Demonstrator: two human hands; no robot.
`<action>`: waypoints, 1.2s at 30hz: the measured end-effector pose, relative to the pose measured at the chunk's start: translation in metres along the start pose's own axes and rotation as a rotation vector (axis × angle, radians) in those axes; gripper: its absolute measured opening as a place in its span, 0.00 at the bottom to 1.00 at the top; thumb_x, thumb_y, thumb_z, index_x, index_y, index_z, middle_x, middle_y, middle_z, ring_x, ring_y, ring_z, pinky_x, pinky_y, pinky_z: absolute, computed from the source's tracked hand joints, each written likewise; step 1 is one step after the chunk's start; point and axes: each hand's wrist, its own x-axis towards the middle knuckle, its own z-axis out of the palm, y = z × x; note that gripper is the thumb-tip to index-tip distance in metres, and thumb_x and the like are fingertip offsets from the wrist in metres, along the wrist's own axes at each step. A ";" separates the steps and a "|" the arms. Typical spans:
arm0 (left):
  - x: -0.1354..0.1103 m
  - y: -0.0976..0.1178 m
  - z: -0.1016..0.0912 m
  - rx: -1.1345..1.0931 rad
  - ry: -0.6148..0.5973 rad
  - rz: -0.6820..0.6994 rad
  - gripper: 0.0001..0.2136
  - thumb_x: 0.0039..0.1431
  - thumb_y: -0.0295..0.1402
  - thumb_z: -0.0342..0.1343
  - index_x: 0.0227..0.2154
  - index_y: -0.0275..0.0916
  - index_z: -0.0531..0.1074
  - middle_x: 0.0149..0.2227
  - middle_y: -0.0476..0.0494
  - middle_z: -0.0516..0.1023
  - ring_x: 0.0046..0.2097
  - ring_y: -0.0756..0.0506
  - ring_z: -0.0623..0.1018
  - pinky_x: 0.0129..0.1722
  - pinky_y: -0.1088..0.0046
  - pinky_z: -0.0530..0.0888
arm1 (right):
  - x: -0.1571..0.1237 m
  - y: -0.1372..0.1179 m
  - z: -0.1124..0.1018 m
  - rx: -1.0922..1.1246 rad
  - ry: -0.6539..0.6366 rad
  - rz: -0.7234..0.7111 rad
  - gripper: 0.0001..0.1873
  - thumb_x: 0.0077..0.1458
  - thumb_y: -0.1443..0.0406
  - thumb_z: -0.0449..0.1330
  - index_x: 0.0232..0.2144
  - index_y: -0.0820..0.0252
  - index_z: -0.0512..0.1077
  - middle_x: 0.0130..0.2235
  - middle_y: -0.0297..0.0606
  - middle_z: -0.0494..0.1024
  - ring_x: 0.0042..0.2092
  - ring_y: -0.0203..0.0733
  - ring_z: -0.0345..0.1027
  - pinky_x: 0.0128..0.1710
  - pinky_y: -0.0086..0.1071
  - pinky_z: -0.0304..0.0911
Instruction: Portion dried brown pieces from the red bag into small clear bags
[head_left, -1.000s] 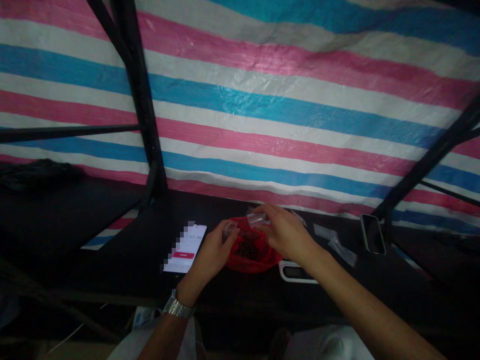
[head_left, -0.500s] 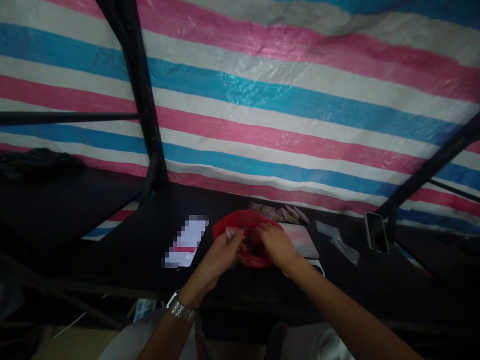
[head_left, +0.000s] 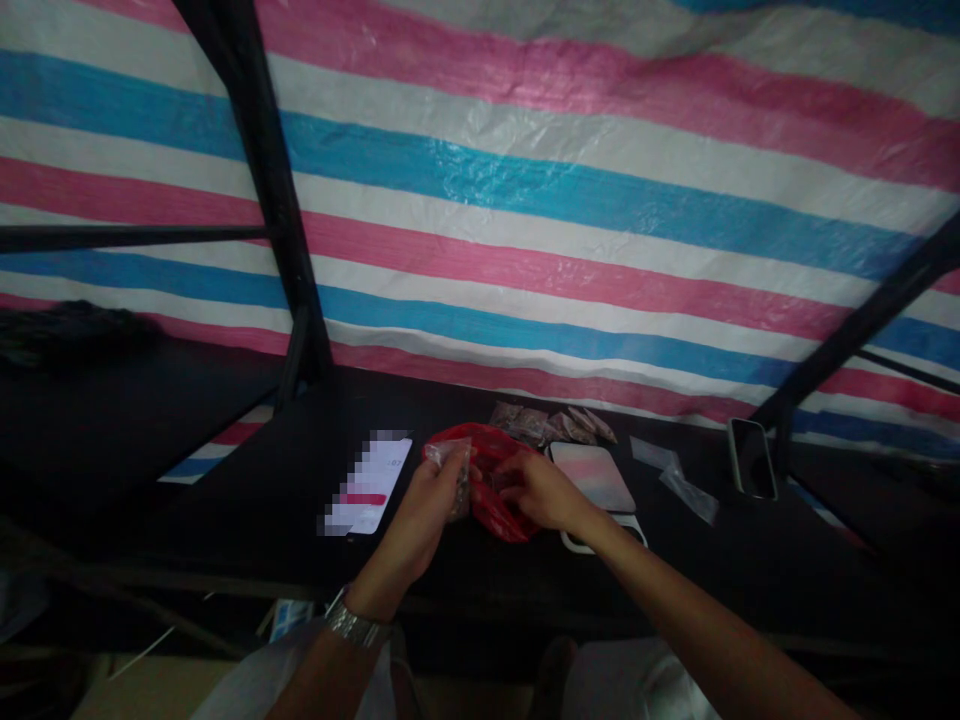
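a dark table (head_left: 247,520) runs under a pink, blue and white striped tarp (head_left: 585,190) braced by black poles. on it lie a lit phone (head_left: 367,485), a small scale (head_left: 596,485), a row of filled packets (head_left: 551,425) and a second phone (head_left: 752,458). the red bag (head_left: 499,500) sits between both hands. the left hand (head_left: 427,505), wrist bent up, pinches a small clear pouch (head_left: 457,470) at the bag's mouth. the right hand (head_left: 540,490) reaches in, fingers curled; what it grips is hidden.
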 end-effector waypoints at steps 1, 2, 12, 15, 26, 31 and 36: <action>0.000 0.000 0.000 0.000 -0.004 -0.004 0.25 0.45 0.56 0.69 0.32 0.37 0.75 0.26 0.50 0.77 0.25 0.50 0.75 0.25 0.75 0.70 | 0.000 0.000 0.001 0.061 -0.008 0.010 0.15 0.54 0.73 0.62 0.42 0.60 0.83 0.43 0.39 0.88 0.46 0.45 0.82 0.48 0.32 0.71; 0.001 -0.001 -0.001 0.001 -0.006 -0.006 0.25 0.45 0.55 0.70 0.32 0.37 0.75 0.25 0.50 0.77 0.25 0.50 0.75 0.25 0.75 0.70 | 0.001 -0.001 0.002 0.115 -0.014 0.019 0.15 0.54 0.73 0.62 0.42 0.60 0.83 0.43 0.39 0.88 0.45 0.45 0.82 0.47 0.32 0.72; 0.010 -0.004 -0.010 0.098 0.023 0.071 0.25 0.53 0.58 0.63 0.34 0.38 0.75 0.29 0.48 0.79 0.26 0.50 0.76 0.27 0.74 0.72 | -0.003 0.000 0.001 0.496 -0.025 0.065 0.13 0.55 0.71 0.61 0.39 0.62 0.84 0.40 0.39 0.87 0.42 0.45 0.80 0.45 0.35 0.73; 0.013 -0.001 -0.017 0.208 0.022 0.141 0.23 0.55 0.57 0.63 0.33 0.38 0.75 0.27 0.49 0.78 0.25 0.49 0.75 0.27 0.73 0.71 | -0.005 0.003 -0.003 0.572 -0.021 0.081 0.14 0.57 0.67 0.63 0.44 0.62 0.83 0.42 0.40 0.87 0.44 0.46 0.80 0.46 0.37 0.74; 0.012 -0.011 -0.017 0.539 -0.196 0.382 0.11 0.59 0.40 0.63 0.42 0.43 0.79 0.43 0.44 0.86 0.45 0.39 0.84 0.49 0.62 0.77 | -0.007 -0.022 -0.028 0.396 0.251 -0.129 0.16 0.58 0.73 0.64 0.49 0.60 0.78 0.53 0.45 0.83 0.55 0.47 0.76 0.62 0.44 0.66; 0.011 -0.011 -0.010 0.552 -0.222 0.381 0.11 0.61 0.40 0.61 0.43 0.41 0.77 0.41 0.44 0.85 0.43 0.41 0.83 0.45 0.66 0.77 | -0.014 -0.041 -0.038 0.027 0.178 -0.220 0.18 0.61 0.77 0.60 0.52 0.62 0.75 0.54 0.48 0.81 0.56 0.48 0.76 0.59 0.41 0.66; 0.013 -0.016 -0.008 0.567 -0.205 0.366 0.11 0.59 0.41 0.63 0.38 0.40 0.76 0.36 0.46 0.84 0.38 0.42 0.81 0.39 0.67 0.76 | -0.023 -0.058 -0.041 -0.372 0.095 -0.209 0.20 0.61 0.80 0.57 0.53 0.64 0.73 0.54 0.50 0.79 0.57 0.50 0.74 0.58 0.42 0.67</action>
